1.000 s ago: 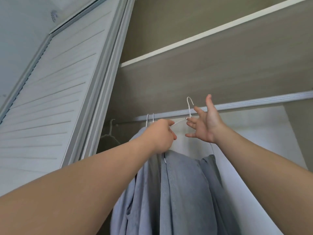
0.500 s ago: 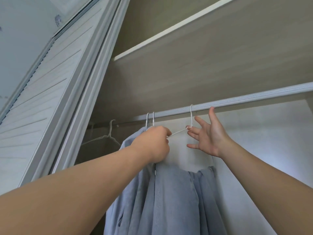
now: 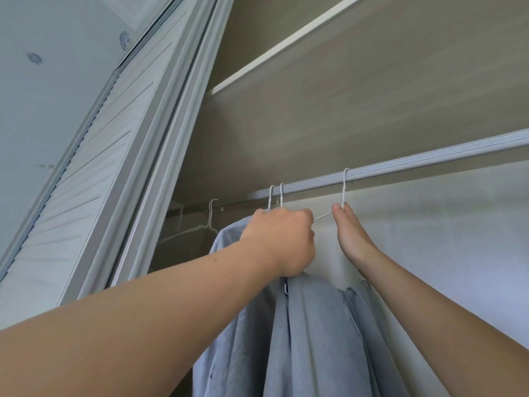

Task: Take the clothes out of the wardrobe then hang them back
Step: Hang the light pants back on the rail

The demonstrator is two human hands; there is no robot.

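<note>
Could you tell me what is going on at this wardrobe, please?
A person is hanging up a blue shirt. Its white wire hanger is hooked over the rail. The left hand grips the hanger's arm above the shirt, and the right hand pinches its neck just under the hook.

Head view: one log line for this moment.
hanger: hook over rail | left hand: grips hanger arm | right hand: pinches hanger neck | shirt: grey-blue, hangs below hands
</note>
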